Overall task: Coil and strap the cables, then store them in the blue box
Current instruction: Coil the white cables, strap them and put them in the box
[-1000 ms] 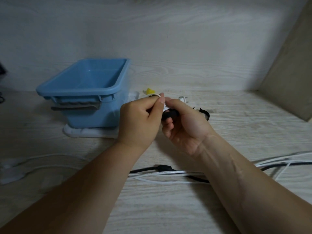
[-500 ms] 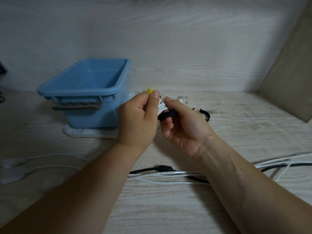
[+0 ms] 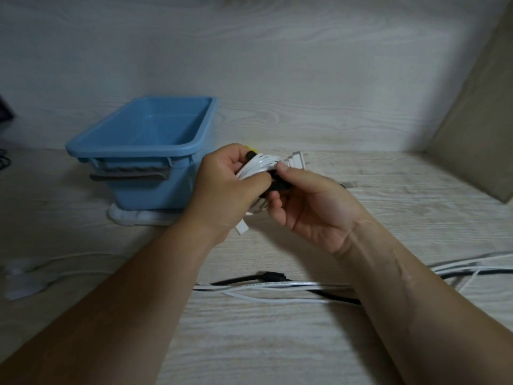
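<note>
My left hand [image 3: 224, 187] grips a coiled white cable [image 3: 259, 165] just right of the blue box [image 3: 144, 147], in front of me above the table. A black strap [image 3: 277, 184] runs around the coil, and my right hand [image 3: 311, 207] pinches it between thumb and fingers. The cable's white plug [image 3: 297, 159] sticks out behind my right thumb, and a white connector end [image 3: 241, 227] hangs below my left hand. The blue box stands open with nothing visible inside.
Loose white cables [image 3: 266, 287] and a black cable [image 3: 241, 279] lie across the table under my forearms, running off to the right. A white adapter with its cord [image 3: 22, 282] lies at the left edge. The box stands on a white pad [image 3: 133, 218].
My left hand has rolled the coil so more of its white loops show, and a white connector end now hangs below it. My right hand stays pinching the black strap.
</note>
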